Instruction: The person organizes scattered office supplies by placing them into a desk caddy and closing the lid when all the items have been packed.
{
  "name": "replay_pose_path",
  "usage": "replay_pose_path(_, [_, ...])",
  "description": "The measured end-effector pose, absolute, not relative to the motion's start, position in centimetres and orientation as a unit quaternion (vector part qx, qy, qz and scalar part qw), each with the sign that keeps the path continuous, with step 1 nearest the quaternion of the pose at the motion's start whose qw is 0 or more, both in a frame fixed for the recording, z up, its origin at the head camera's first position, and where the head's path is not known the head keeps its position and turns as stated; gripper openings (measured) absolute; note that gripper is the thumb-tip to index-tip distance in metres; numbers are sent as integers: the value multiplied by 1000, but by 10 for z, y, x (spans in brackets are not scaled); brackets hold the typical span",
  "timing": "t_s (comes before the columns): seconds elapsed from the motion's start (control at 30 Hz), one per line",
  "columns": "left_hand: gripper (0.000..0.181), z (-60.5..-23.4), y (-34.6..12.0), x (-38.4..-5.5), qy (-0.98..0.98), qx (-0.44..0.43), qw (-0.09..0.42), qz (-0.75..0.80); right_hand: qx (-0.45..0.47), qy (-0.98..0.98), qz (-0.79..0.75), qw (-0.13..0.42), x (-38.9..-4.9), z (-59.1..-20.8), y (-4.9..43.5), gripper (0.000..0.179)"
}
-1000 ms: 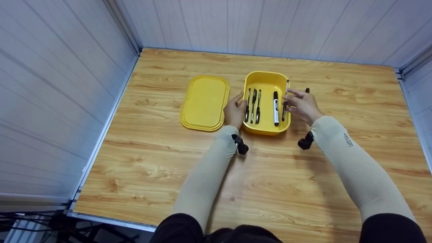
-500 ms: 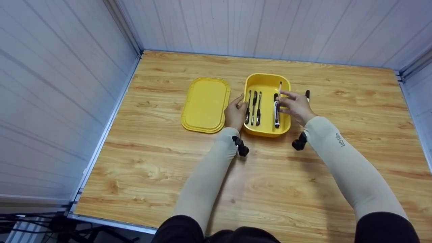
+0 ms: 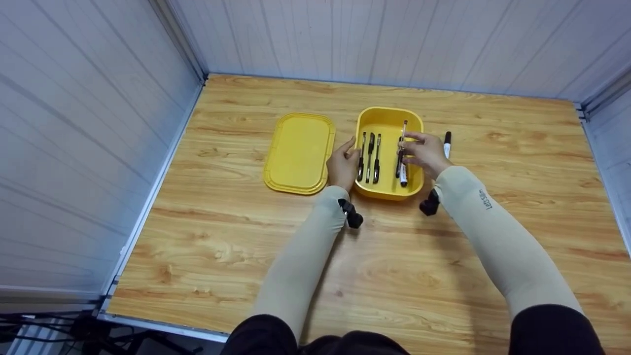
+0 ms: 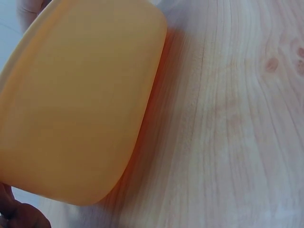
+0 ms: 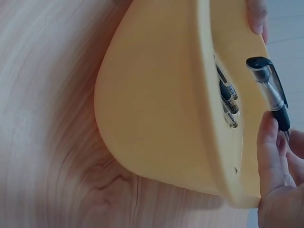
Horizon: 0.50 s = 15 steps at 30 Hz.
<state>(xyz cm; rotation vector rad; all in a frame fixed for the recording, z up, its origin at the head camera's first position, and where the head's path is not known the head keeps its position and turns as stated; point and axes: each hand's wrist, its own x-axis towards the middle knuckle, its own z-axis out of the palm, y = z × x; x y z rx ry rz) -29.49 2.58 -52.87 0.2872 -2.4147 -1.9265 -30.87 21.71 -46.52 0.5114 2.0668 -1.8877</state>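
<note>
My left hand [image 3: 342,165] grips the left side of the open yellow box [image 3: 392,196], fingers at its rim. Between the fingertips of my right hand [image 3: 426,153] is a black gel pen [image 3: 404,129] with a clear barrel. It hangs inside the box, tilted, its capped end towards me [image 5: 270,90]. Below it a white whiteboard marker [image 3: 403,176] lies on the box floor, partly covered by the pen and the right fingers. Several more gel pens [image 3: 377,158] lie side by side along the box's left wall.
Left of the box lies a flat yellow lid [image 3: 299,153] on the wooden table [image 3: 222,236]. A second whiteboard marker [image 3: 447,143] is on the table just right of the box, partly behind the right hand. Panelled walls [image 3: 315,39] stand at the back and sides.
My right hand has moved left with the gel pen, from the box's right wall to over the marker lying inside. The second marker outside the box shows more. My left hand stays put.
</note>
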Motion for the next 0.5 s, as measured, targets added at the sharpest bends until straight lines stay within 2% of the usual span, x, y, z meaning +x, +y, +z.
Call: replay_pose_path(0.5, [40,-532,27,-295,-780,91,26,-619,168,719,-654,164,-314,-470,209,45])
